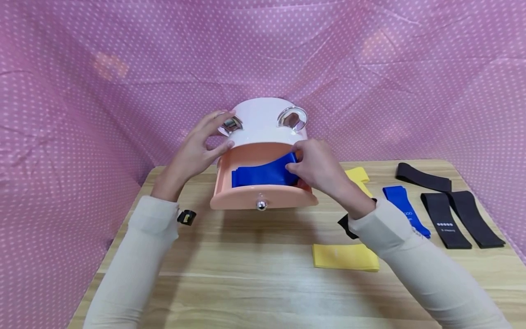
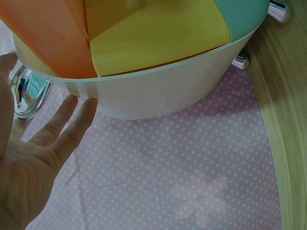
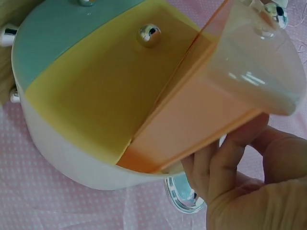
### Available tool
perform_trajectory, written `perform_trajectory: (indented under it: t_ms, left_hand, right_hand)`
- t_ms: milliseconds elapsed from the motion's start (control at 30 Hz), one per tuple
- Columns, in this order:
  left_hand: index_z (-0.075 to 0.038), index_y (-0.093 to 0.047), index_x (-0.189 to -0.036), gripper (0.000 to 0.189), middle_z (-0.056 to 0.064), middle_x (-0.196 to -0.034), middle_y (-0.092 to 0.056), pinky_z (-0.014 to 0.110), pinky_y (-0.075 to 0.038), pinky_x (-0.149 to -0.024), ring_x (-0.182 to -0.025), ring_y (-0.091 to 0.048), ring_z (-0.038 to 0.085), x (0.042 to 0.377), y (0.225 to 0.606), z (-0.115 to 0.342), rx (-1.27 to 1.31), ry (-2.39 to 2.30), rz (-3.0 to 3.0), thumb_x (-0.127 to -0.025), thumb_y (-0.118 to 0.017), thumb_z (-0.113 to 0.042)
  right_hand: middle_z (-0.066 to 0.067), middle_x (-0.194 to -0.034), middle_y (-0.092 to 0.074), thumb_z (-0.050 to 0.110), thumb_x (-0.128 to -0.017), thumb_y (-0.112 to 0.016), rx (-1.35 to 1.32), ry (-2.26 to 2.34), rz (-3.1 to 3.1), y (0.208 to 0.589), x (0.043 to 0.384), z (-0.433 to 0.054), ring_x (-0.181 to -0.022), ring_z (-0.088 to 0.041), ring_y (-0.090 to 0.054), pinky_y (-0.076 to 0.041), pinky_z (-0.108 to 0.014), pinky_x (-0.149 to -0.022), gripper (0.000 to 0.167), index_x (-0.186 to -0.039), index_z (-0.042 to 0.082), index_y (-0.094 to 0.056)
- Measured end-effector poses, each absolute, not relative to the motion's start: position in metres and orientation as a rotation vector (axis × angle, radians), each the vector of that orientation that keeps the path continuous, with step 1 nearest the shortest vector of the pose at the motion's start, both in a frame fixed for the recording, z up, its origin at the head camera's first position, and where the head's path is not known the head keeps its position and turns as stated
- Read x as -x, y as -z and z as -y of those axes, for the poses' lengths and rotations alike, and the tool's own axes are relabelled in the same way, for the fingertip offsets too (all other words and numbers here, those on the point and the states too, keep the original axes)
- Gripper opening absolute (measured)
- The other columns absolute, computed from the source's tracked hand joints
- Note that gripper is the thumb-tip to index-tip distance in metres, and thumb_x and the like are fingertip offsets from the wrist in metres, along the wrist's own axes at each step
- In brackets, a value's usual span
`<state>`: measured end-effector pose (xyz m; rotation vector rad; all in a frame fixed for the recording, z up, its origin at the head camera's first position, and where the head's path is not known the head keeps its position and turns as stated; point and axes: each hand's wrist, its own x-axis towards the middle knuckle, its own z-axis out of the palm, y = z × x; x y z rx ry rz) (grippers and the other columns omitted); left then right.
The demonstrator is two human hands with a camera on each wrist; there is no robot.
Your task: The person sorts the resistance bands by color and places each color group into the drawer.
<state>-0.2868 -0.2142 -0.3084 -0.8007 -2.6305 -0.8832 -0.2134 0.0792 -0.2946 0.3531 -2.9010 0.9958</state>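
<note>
A white drawer cabinet [image 1: 263, 119] stands at the table's far edge, its peach top drawer [image 1: 238, 199] pulled out. In the head view a blue resistance band [image 1: 263, 173] lies folded in that drawer. My right hand [image 1: 318, 165] pinches the band's right end between thumb and fingers at the drawer's side. With fingers spread, my left hand [image 1: 191, 153] touches the cabinet's left side near a silver ring ornament [image 1: 232, 124]. In the left wrist view, two fingertips [image 2: 86, 108] rest on the white wall. The drawer's side hides the band in the right wrist view.
Right of the cabinet lie a yellow band [image 1: 358, 175], another blue band [image 1: 404, 212] and several black bands [image 1: 445, 221]. A folded yellow band [image 1: 346, 257] lies nearer. Below the peach drawer are a yellow drawer [image 3: 105, 81] and a green one [image 3: 67, 33]. Pink dotted cloth [image 1: 263, 50] hangs behind.
</note>
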Motion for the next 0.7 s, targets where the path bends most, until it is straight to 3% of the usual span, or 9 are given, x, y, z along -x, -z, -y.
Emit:
perform_trajectory:
  t_ms: [200,300,467,700]
  left_hand:
    - [-0.038,-0.045,-0.159,0.069,0.002,-0.166,-0.040,0.062,-0.040,-0.121,-0.144,-0.049,0.032,0.287,0.308,0.214,0.811,0.888,2.621,-0.098,-0.075,-0.025]
    - [-0.039,-0.044,-0.159,0.069,0.001,-0.166,-0.039,0.062,-0.045,-0.116,-0.141,-0.052,0.033,0.287,0.308,0.214,0.812,0.897,2.621,-0.099,-0.075,-0.025]
    - [-0.040,-0.043,-0.159,0.070,0.001,-0.166,-0.039,0.062,-0.048,-0.114,-0.143,-0.051,0.033,0.287,0.308,0.215,0.806,0.896,2.630,-0.099,-0.075,-0.026]
    - [-0.039,-0.043,-0.160,0.070,0.002,-0.166,-0.039,0.061,-0.046,-0.116,-0.145,-0.049,0.033,0.287,0.308,0.214,0.807,0.886,2.634,-0.099,-0.075,-0.026]
  right_hand:
    - [-0.022,-0.107,-0.077,0.011,-0.095,-0.075,-0.344,-0.990,2.933,0.288,0.209,-0.081,-0.092,-0.031,-0.074,-0.068,-0.042,-0.082,0.031,-0.123,-0.003,-0.073]
    - [-0.023,-0.114,-0.076,0.010,-0.096,-0.074,-0.316,-1.033,2.943,0.284,0.206,-0.084,-0.088,-0.030,-0.077,-0.068,-0.039,-0.074,0.033,-0.128,-0.001,-0.071]
    - [-0.024,-0.111,-0.075,0.006,-0.098,-0.069,-0.294,-1.172,2.925,0.278,0.203,-0.097,-0.062,-0.021,-0.071,-0.060,-0.026,-0.052,0.033,-0.130,-0.001,-0.068]
    - [-0.022,-0.111,-0.073,0.010,-0.101,-0.068,-0.239,-1.194,2.903,0.273,0.199,-0.123,-0.063,-0.018,-0.068,-0.058,-0.025,-0.051,0.029,-0.128,0.002,-0.069]
